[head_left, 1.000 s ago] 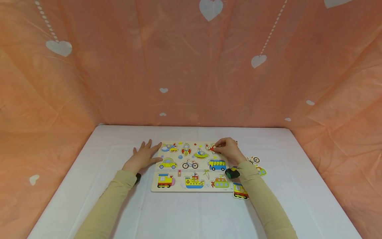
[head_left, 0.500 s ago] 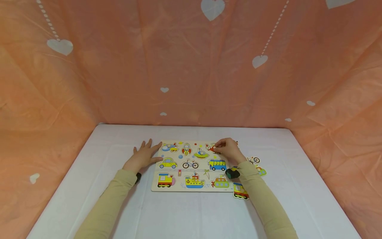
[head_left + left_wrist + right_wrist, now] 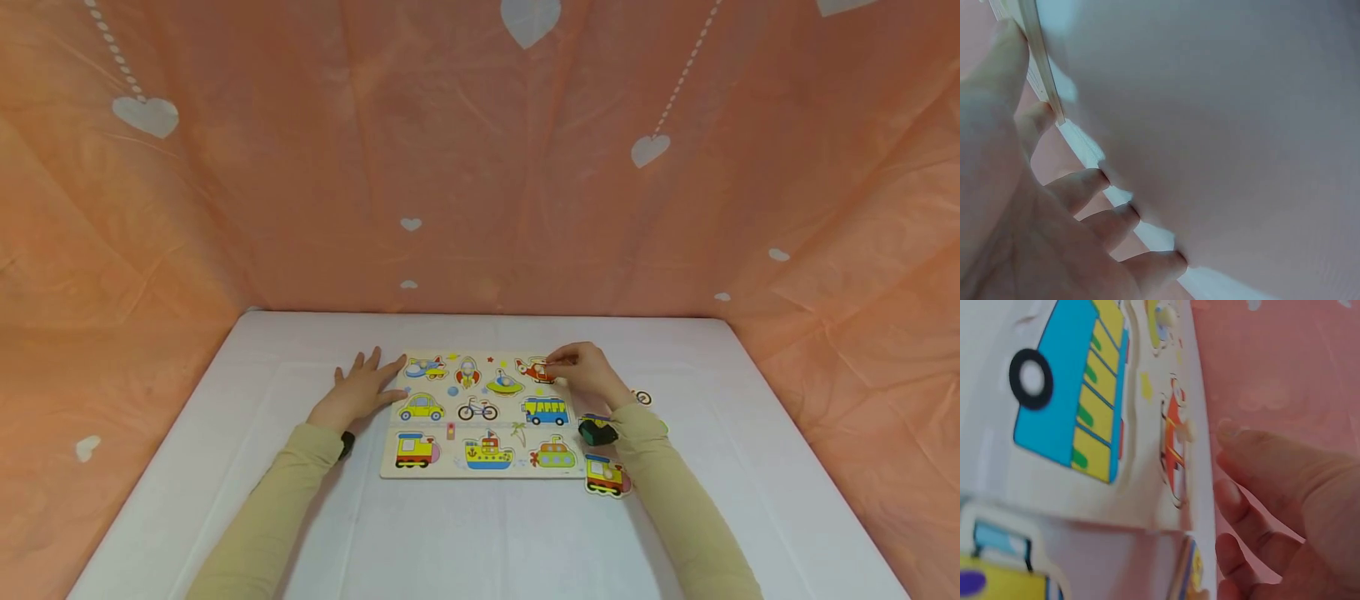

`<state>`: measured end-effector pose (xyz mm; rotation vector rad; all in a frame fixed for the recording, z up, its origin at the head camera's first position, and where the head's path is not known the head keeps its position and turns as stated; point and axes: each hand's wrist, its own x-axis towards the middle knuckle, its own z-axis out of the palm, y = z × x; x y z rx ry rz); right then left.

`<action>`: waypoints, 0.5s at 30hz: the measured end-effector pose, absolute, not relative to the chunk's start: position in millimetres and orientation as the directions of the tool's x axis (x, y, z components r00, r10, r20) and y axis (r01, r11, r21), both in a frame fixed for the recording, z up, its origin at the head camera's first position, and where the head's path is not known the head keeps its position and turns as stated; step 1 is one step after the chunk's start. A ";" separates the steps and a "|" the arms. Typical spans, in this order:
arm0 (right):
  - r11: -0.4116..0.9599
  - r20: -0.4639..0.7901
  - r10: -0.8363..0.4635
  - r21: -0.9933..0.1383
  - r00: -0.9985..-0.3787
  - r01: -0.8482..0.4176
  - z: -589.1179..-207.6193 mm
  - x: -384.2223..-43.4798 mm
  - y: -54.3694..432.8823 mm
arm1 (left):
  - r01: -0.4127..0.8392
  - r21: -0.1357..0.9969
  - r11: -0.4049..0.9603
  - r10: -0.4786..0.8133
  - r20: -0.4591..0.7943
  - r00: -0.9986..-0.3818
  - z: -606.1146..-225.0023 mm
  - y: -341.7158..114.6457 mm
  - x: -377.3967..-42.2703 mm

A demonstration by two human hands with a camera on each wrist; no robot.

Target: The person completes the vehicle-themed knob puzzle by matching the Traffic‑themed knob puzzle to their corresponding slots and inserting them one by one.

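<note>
A wooden vehicle puzzle board (image 3: 450, 470) lies flat on the white table. In its upper right corner a red helicopter piece (image 3: 534, 370) sits in its recess, its round knob (image 3: 1185, 431) standing up. My right hand (image 3: 587, 369) is just right of this piece; in the right wrist view its fingertips are apart from the knob and hold nothing. At the board's left edge my left hand (image 3: 356, 397) is spread, thumb and index finger (image 3: 1038, 119) touching the edge, the other fingertips resting on the table. Along the top, an airplane (image 3: 425, 369), a rocket (image 3: 467, 372) and a flying saucer (image 3: 504, 382) sit in place.
Right of the board lie loose pieces: a train (image 3: 606, 476) by the lower corner, a bicycle (image 3: 642, 397) partly behind the right sleeve, and others mostly covered by the right wrist. An orange cloth (image 3: 480, 183) with white hearts surrounds the table's back and sides.
My right hand has let go of the helicopter piece and drawn back slightly to the right, uncovering more of it. The left hand has stayed at the board's edge.
</note>
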<state>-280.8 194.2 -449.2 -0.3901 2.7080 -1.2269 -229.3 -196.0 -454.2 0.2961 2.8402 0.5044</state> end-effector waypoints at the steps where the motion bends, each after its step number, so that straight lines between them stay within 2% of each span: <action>1: 0.636 -0.013 -0.292 -0.750 -0.956 -0.184 -447.6 -279.6 196.2 | 0.154 0.359 0.921 0.237 -0.201 -0.951 -454.1 -196.1 -229.4; 8: 0.622 0.048 -0.304 -0.746 -0.951 -0.237 -436.9 -270.9 215.1 | 0.153 0.355 0.922 0.236 -0.204 -0.950 -453.8 -195.9 -229.2; 15: 0.644 0.026 -0.270 -0.739 -0.963 -0.201 -433.4 -267.1 241.0 | 0.150 0.348 0.925 0.231 -0.204 -0.951 -453.1 -195.7 -229.5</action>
